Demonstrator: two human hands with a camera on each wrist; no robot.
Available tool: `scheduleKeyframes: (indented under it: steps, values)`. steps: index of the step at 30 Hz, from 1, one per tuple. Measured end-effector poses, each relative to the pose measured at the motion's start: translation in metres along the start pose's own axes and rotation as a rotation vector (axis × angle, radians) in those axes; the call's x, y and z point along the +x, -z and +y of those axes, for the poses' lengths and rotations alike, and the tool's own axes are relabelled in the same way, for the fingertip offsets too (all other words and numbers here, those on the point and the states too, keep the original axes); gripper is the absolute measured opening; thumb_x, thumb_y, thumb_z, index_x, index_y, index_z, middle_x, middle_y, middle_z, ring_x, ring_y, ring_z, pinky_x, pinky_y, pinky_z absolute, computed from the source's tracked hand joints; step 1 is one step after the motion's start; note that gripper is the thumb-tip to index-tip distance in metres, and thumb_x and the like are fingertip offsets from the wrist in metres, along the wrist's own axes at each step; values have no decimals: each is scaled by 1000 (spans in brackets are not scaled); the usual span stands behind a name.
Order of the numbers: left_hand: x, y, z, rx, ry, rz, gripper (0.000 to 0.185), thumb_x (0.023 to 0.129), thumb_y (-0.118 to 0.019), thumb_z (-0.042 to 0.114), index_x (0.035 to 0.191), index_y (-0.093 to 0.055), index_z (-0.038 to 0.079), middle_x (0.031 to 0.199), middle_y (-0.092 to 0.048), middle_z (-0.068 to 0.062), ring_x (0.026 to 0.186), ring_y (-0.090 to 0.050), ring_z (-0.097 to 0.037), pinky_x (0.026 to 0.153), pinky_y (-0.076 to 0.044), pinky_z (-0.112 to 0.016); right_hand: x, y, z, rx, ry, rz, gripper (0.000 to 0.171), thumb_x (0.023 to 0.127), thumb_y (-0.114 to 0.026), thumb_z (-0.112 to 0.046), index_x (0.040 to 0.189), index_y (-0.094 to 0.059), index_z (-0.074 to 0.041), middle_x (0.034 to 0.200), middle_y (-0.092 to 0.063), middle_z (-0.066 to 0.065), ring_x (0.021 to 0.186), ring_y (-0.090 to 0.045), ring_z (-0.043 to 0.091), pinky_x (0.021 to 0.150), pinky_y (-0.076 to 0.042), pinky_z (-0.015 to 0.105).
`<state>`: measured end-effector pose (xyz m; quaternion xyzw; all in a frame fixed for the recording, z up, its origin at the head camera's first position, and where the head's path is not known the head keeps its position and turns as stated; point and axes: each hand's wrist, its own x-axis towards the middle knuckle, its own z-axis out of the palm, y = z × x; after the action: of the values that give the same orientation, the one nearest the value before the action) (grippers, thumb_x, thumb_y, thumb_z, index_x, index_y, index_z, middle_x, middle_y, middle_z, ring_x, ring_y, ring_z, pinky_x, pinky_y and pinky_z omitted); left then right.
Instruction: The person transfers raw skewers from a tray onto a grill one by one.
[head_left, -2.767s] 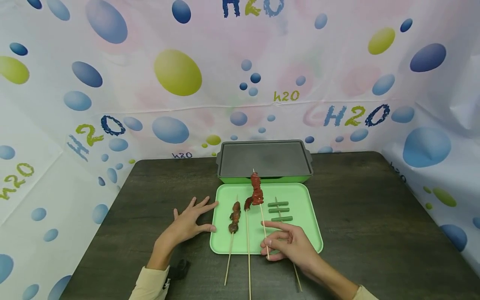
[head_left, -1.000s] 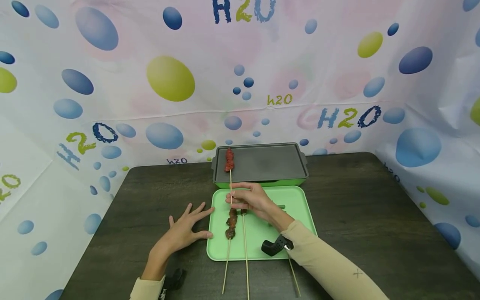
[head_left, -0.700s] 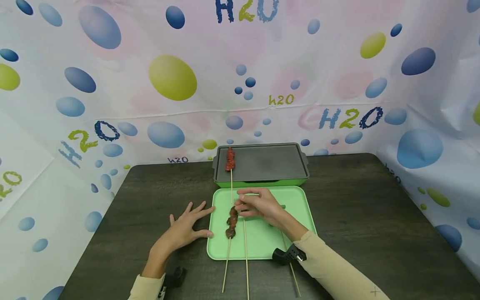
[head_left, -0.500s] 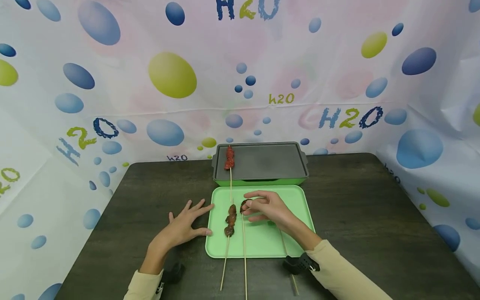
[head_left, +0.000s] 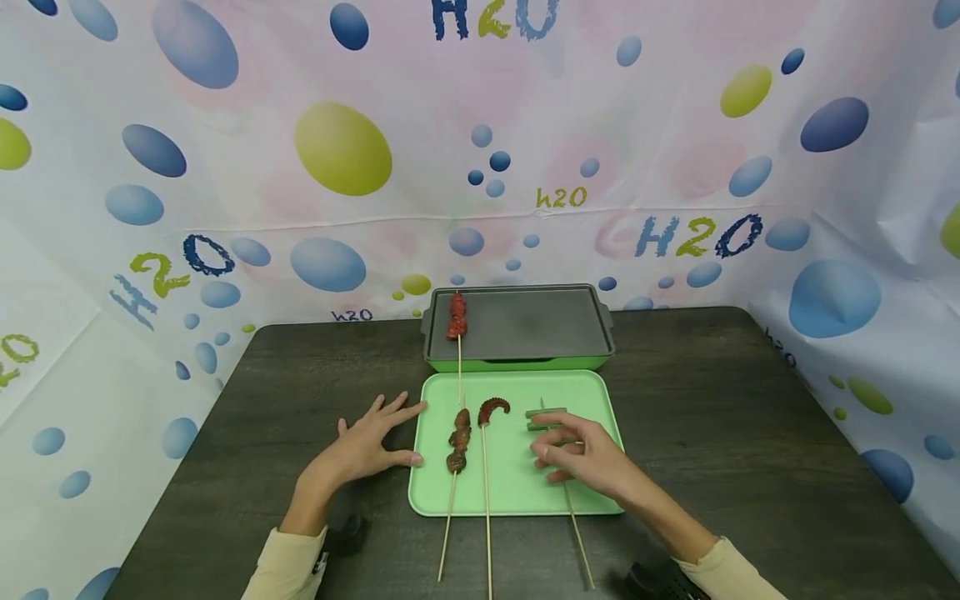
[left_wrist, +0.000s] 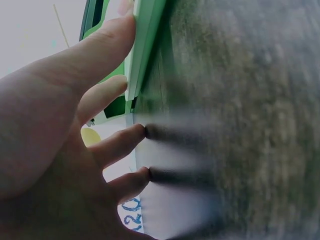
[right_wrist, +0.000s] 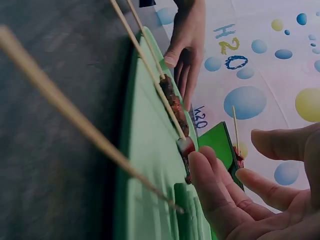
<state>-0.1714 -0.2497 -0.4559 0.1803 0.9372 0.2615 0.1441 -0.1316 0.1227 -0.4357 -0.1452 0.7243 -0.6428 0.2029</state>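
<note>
Backdrop (head_left: 525,108) reads "H2O"; left hand (head_left: 365,442) spread beside tray (head_left: 517,492), right hand (head_left: 588,457) loosely open above it.

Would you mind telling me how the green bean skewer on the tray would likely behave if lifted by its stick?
The green bean skewer probably lifts light and stiff, since its stick is thin and straight. Its crosswise pieces should stop it rolling on the tray. The long bare end near the right hand may tip it tail-down.

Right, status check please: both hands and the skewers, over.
Left hand flat on the table, fingertips at the green tray edge. Right hand empty, over the green-bean skewer. Red meat skewer on the griddle.
</note>
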Motion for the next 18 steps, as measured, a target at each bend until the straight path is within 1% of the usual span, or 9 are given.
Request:
scheduleKeyframes:
  steps: [5,8,12,15,18]
  values:
    - [1,-1,-2,-2,-5,-5,88,87,-77,54,161,-40,25,168,-21,-17,153,-8,-51,95,-1,-92,-22,7,8,-4,-15,-23,56,102,-66,-12,149,-43,9,112,-69,29,95,-72,42,75,-62,47]
    - [0,-2,-3,1,-5,0,88,87,-77,54,160,-40,25,168,-22,-17,153,-8,-51,95,-1,-92,-33,13,13,-19,-29,-36,55,102,-65,-10,148,-44,10,106,-71,28,90,-74,38,72,-62,46]
    - [-1,-2,-4,-9,-7,10,87,86,-77,53,160,-41,24,168,-22,-17,153,-8,-51,95,0,-92,-47,21,21,-29,-42,-61,53,103,-63,-10,148,-43,11,103,-72,26,83,-75,33,69,-63,43]
    - [-1,-2,-4,-24,-10,13,87,86,-78,53,160,-41,25,169,-22,-16,153,-7,-50,96,1,-92,-58,25,26,-14,-59,-80,53,104,-63,-11,147,-43,12,100,-72,25,79,-75,32,67,-62,45]
    - [-2,-2,-5,-28,-9,15,87,87,-78,51,160,-41,25,169,-21,-15,154,-6,-49,97,2,-91,-69,28,30,11,-89,-101,55,104,-63,-13,147,-41,14,98,-72,26,80,-76,34,67,-62,47]
